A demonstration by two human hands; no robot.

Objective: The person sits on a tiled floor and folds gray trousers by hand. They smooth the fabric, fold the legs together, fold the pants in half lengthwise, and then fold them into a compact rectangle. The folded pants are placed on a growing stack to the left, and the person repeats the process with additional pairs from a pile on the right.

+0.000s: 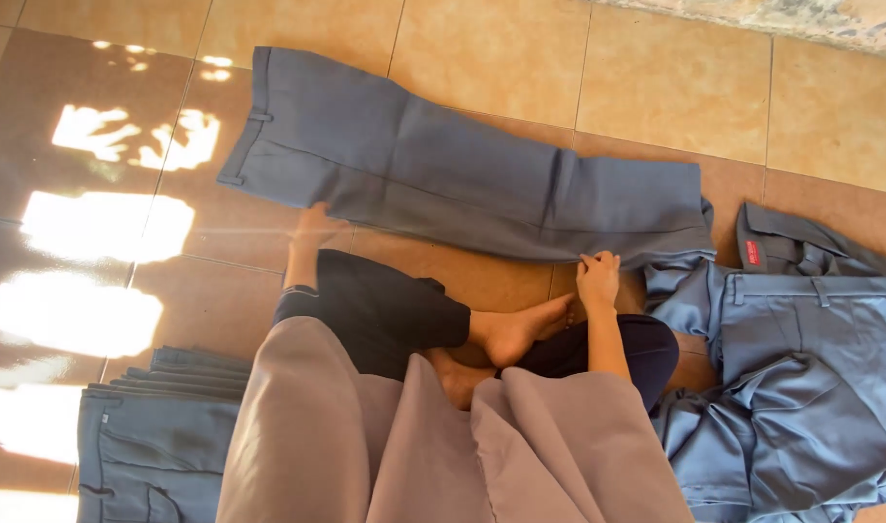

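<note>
A pair of grey-blue trousers [462, 169] lies flat on the tiled floor in front of me, waistband to the left and leg hems to the right. My right hand [598, 276] pinches the near edge of the trousers close to the hem. My left hand [312, 230] is at the near edge below the waistband, its fingers tucked under the cloth. I sit cross-legged, with bare feet [516, 334] and black trouser legs between my arms, and a grey-brown garment [414, 446] covering my lap.
A stack of folded grey-blue trousers [152, 436] sits at my lower left. A loose pile of the same trousers [801, 378] lies at my right. Bright sun patches [85, 310] fall on the brown tiles at left.
</note>
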